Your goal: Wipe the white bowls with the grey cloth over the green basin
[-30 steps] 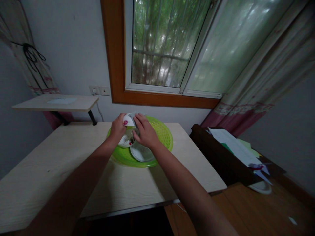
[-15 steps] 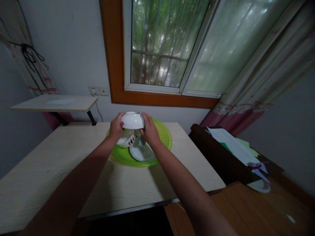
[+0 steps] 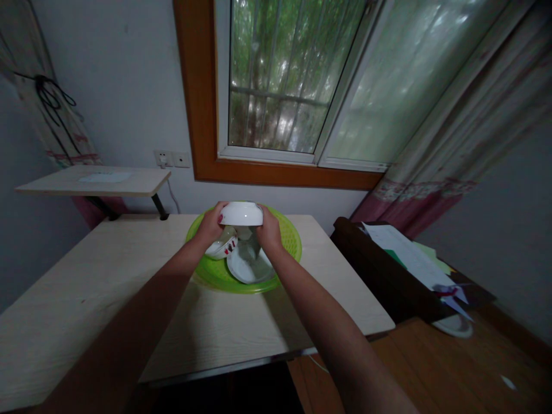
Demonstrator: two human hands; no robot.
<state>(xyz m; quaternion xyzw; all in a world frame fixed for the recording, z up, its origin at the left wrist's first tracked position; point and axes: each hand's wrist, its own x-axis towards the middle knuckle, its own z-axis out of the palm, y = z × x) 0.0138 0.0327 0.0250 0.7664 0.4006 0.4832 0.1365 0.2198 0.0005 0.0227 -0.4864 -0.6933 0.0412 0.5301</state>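
Note:
A white bowl (image 3: 241, 214) with a small red mark is held upside down above a round green basket (image 3: 288, 241) on the pale wooden table (image 3: 107, 287). My left hand (image 3: 210, 225) grips the bowl's left side and my right hand (image 3: 269, 227) grips its right side. Something grey, perhaps a cloth (image 3: 250, 244), hangs beneath the bowl by my right hand. In the basket lie a second white bowl with red marks (image 3: 223, 247) and a white plate (image 3: 248, 267).
A small raised shelf (image 3: 92, 180) stands at the table's back left, under a wall socket (image 3: 173, 158). A window is behind the basket. To the right, a dark cabinet (image 3: 388, 276) carries papers (image 3: 409, 253), with a white dish (image 3: 452, 326) near it.
The bowl has turned from tilted to fully upside down and shifted slightly right. My hands have moved apart onto its two sides.

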